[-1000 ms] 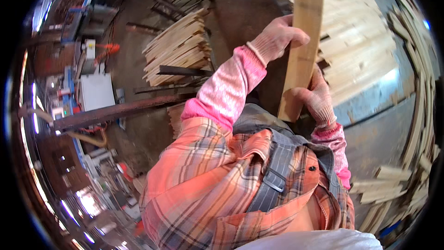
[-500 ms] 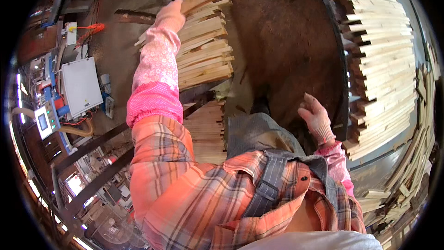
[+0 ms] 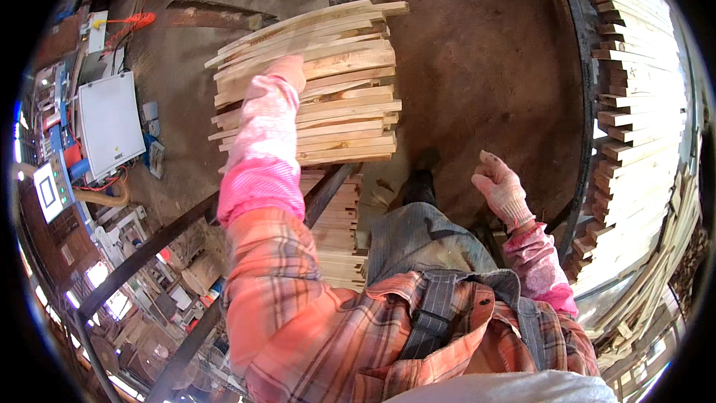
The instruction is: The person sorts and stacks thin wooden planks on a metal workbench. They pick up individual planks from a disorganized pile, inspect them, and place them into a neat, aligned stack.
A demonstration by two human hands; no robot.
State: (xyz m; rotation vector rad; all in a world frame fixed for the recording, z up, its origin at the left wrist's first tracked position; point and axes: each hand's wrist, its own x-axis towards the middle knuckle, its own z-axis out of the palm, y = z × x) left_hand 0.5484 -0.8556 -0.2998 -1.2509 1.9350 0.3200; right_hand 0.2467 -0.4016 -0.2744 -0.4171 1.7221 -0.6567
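Note:
My left hand (image 3: 286,72), below a pink patterned sleeve, lies on a stack of pale wooden strips (image 3: 347,130). A broad wooden strip (image 3: 349,62) runs out to the right from under it. The fingers are blurred and partly hidden, so whether they grip that strip I cannot tell. My right hand (image 3: 501,188), in a pale knit glove, hangs in the air over the brown floor. Its fingers are loosely bent and apart, with nothing in them.
A long row of wooden strips (image 3: 634,142) lies on a dark-edged bench at the right. More strips (image 3: 339,231) are stacked below dark metal bars (image 3: 328,195). Loose offcuts (image 3: 641,283) lie at the lower right. Machinery and a white cabinet (image 3: 112,127) stand at the left.
My left hand has come down and nearer from beyond the stack, where it held a wooden strip aloft; it now rests on the stack. My right hand stays about where it was.

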